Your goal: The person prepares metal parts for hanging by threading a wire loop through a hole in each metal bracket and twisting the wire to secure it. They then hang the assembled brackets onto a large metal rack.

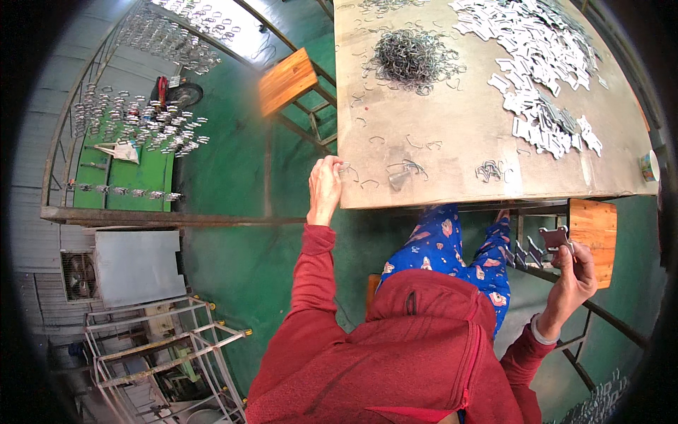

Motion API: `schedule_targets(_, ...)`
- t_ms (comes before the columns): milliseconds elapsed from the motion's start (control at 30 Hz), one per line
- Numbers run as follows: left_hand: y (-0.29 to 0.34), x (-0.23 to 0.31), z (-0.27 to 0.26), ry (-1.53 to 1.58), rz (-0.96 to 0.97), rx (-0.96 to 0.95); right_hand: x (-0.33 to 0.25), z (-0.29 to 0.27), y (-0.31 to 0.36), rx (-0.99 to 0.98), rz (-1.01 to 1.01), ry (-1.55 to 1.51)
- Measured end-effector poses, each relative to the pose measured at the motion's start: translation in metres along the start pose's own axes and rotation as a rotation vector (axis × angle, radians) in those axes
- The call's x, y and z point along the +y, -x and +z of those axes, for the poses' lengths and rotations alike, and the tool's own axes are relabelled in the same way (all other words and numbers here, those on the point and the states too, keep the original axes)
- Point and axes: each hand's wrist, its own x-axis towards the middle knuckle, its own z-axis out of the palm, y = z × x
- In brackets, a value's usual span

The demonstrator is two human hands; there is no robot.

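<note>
At the table's near left corner, my left hand [325, 187] is closed, its fingertips pinching what looks like a small bent wire hook [344, 167]. Off to the right, beyond the table's near edge, my right hand [575, 272] grips a flat grey metal plate [554, 238] with notched ends between thumb and fingers. Several similar plates [524, 253] hang in a row to its left; how they are joined is unclear. Loose wire hooks [417, 168] lie along the near part of the table [459, 120], with a small cluster of hooks [489, 170] further right.
A big heap of wire hooks [413, 58] and a spread of pale metal plates [544, 63] cover the table's far side. A cup [650, 167] stands at its right edge. Wooden stools [288, 81] flank the table. To the left, a metal frame [176, 215] carries rows of hanging parts.
</note>
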Motion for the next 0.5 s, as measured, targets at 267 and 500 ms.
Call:
schedule_targets(267,-0.004,0.018,-0.012,-0.023,0.24,-0.124,-0.007,0.0,0.002,0.023,-0.028,0.003)
schedule_targets(500,0.032,0.026,0.022,0.068,0.36,0.022,-0.007,-0.003,0.006,0.03,0.008,0.035)
